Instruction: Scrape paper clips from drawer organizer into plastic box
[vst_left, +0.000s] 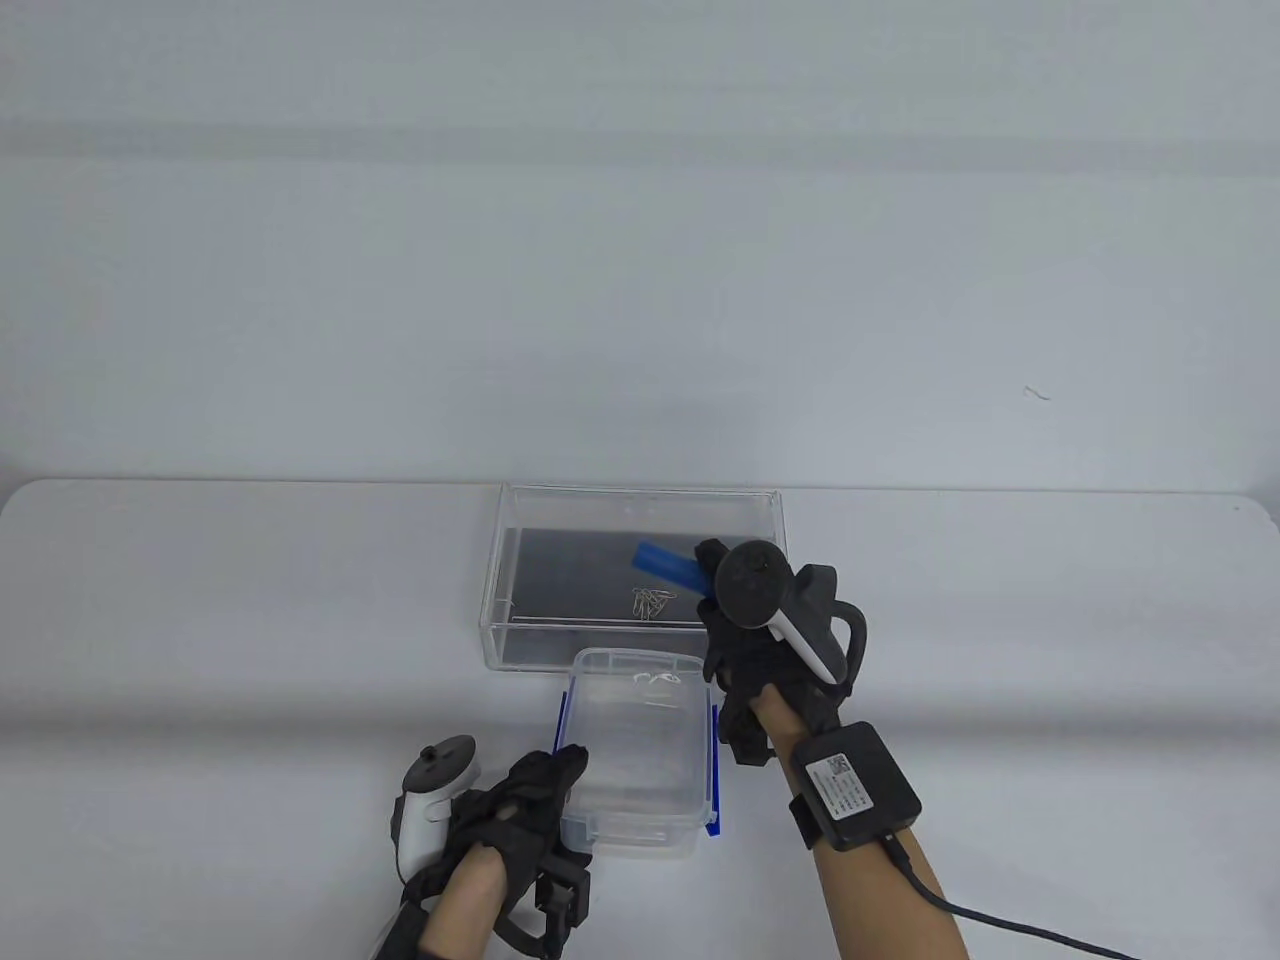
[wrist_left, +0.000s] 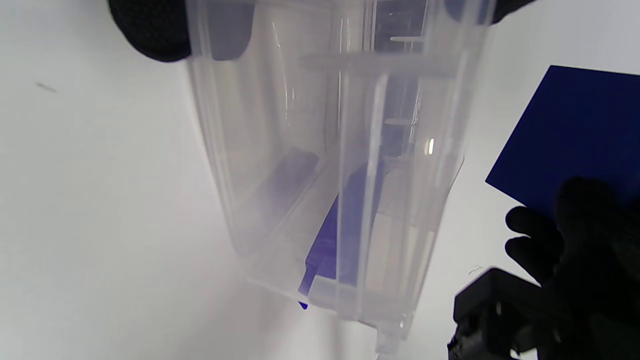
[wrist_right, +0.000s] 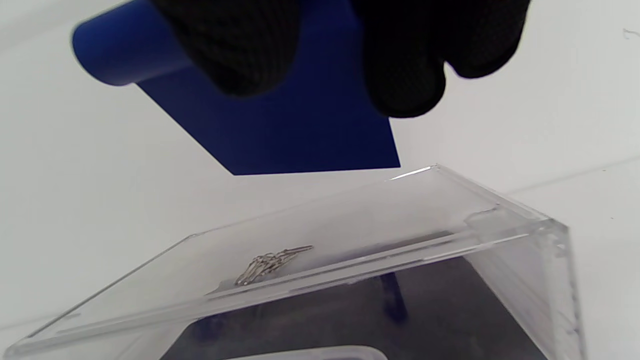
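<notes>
Right hand (vst_left: 760, 640) fingers pinch a blue plastic scraper (vst_left: 668, 567) above silver paper clips (vst_left: 652, 600) in the clear acrylic drawer organizer (vst_left: 640, 500), while left hand (vst_left: 520, 800) (fingers wrapped) steadies the translucent plastic box (vst_left: 640, 750) for receiving.

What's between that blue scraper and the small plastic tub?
A small heap of paper clips inside the clear organizer, between the blue scraper and the tub; clearest in the table view.

white table (vst_left: 250, 620), drawer organizer (vst_left: 520, 655), plastic box (vst_left: 640, 835)
</notes>
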